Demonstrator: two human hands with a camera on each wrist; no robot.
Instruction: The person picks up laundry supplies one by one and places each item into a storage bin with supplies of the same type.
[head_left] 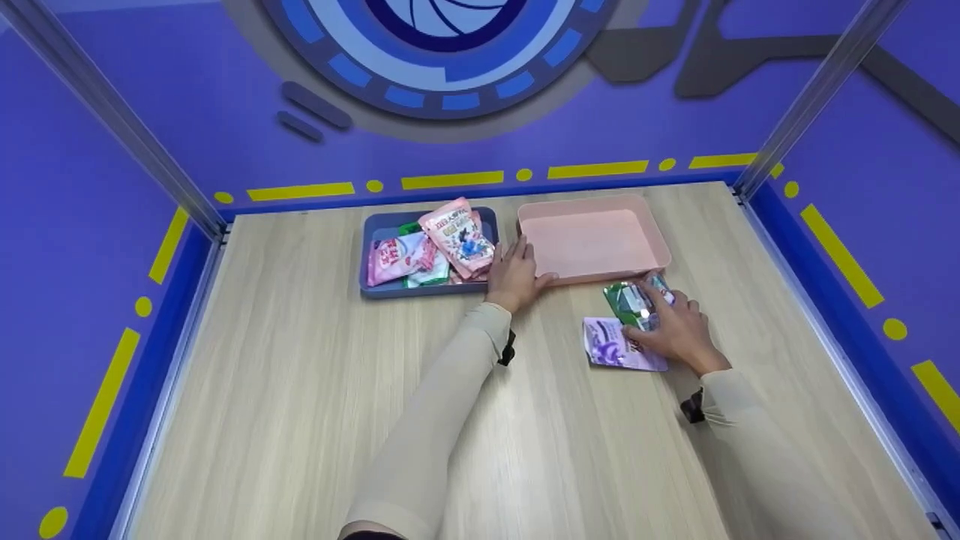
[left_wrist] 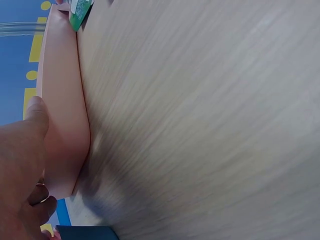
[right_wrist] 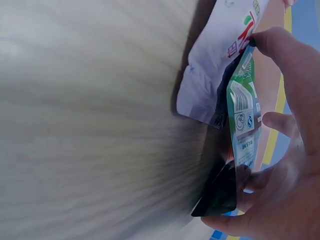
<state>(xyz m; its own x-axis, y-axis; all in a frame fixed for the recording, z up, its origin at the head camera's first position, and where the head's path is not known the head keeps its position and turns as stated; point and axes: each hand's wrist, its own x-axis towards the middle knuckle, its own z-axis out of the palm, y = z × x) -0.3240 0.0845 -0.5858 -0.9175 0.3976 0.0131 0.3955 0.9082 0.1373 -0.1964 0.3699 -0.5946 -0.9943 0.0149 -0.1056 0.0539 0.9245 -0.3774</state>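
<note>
My left hand (head_left: 514, 279) rests against the near left corner of a pink tray (head_left: 589, 279), its thumb along the front wall. In the left wrist view, that thumb (left_wrist: 37, 116) touches the pink wall. On the right, my right hand (head_left: 676, 327) grips a green snack pouch (head_left: 626, 300) between thumb and fingers. The right wrist view shows the pouch's printed back (right_wrist: 245, 117) tilted up off the table, thumb at one end and fingertips at the other. Partly beneath it, a purple snack pouch (head_left: 606, 346) lies on the wood.
A blue-grey tray (head_left: 367, 289) stands left of the pink one. It holds several pouches, among them a pink-and-white one (head_left: 401, 257) and a light pink one (head_left: 459, 236) leaning over the rest. Purple panels (head_left: 525, 135) wall in the wooden table (head_left: 300, 390).
</note>
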